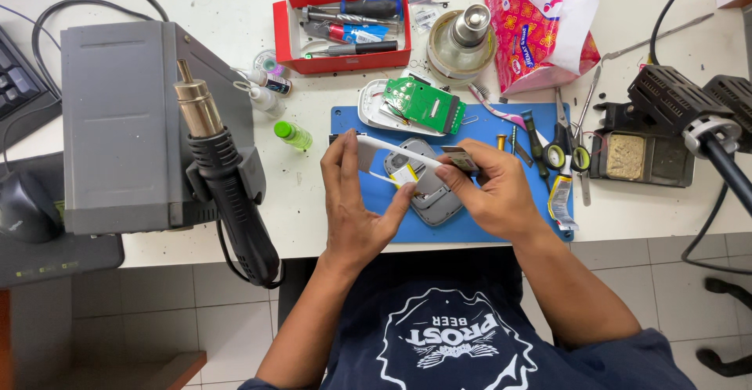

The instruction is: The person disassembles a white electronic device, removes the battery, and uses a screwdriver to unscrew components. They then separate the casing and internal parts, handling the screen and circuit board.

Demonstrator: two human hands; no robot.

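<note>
Both hands are pinching a thin white strip (392, 153) just above a grey shell (427, 194) on the blue mat (352, 124). The left hand (352, 202) grips one end, thumb near a small yellow-white part (404, 175). The right hand (489, 190) grips the other end along with a small dark piece (460, 159). Looks like mid-teardown, lifting the strip free; I'd say any further lifting needs an even, gentle pull. A green board (423, 104) sits behind, a hot-air gun (219, 163) well left.
</note>
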